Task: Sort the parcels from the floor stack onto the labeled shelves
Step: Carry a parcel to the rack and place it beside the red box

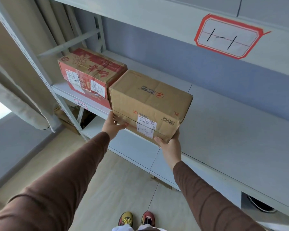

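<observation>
A plain brown cardboard parcel (148, 100) with a barcode and a white sticker handwritten "1-2" rests partly on the middle white shelf (223, 130), its near end jutting past the front edge. My left hand (113, 125) grips its lower left corner. My right hand (169, 145) holds its lower right corner from below. A red and brown printed parcel (88, 74) sits on the same shelf, touching the brown one's left side. The shelf above carries a red-bordered label (228, 35) marked "1-1".
A small red-bordered label (80, 104) is stuck on the middle shelf's front edge at left. Beige curtains (15, 72) hang left of the rack upright (40, 69). Flattened cardboard (67, 117) lies under the rack. A dark round object (259, 205) sits low at right.
</observation>
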Demonstrator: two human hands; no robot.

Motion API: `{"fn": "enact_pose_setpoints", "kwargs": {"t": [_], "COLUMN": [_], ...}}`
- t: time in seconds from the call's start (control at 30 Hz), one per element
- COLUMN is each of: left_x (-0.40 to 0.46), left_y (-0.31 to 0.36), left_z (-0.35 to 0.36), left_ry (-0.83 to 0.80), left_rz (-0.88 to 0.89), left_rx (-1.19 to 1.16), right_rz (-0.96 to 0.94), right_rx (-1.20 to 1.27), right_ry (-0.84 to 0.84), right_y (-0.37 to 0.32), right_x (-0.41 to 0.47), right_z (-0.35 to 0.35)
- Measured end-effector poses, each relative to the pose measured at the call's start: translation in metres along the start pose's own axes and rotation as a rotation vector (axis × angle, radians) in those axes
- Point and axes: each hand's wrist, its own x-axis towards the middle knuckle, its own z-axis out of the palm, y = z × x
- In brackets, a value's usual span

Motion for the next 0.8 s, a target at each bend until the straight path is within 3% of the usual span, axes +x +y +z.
{"fn": "enact_pose_setpoints", "kwargs": {"t": [0.8], "left_x": [0.062], "left_y": [0.012], "left_z": [0.009], "left_ry": [-0.063], "left_rz": [0.014], "left_rx": [0.064], "right_rz": [0.039], "right_rx": [-0.07], "right_ry": [0.079], "right_y": [-0.015], "right_x": [0.05], "right_z": [0.003]}}
